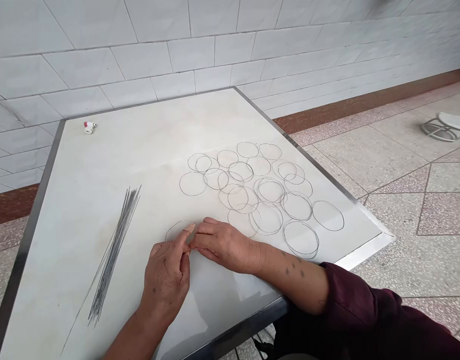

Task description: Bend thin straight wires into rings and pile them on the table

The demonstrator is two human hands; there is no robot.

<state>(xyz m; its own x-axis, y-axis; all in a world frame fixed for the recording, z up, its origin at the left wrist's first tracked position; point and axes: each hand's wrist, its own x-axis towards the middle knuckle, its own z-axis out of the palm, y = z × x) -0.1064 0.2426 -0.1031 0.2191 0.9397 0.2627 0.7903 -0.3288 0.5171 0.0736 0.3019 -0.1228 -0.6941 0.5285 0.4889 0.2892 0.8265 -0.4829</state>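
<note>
Between my two hands is a thin wire ring (pixel 177 223), its far arc showing above the fingers. My left hand (pixel 168 265) pinches it from the left, and my right hand (pixel 224 245) grips it from the right, fingertips meeting where the wire's ends are hidden. Right of and beyond my hands, many wire rings (pixel 267 191) lie flat and overlapping on the white table (pixel 158 140). A bundle of straight wires (pixel 113 260) rests left of my left hand, with one wire (pixel 78 317) splayed out toward the near edge.
A small white and pink object (pixel 90 127) sits at the table's far left corner. The tiled wall (pixel 147 60) stands behind the far edge. To the right, on the tiled floor (pixel 402 250), is a stool with a white seat (pixel 453 121).
</note>
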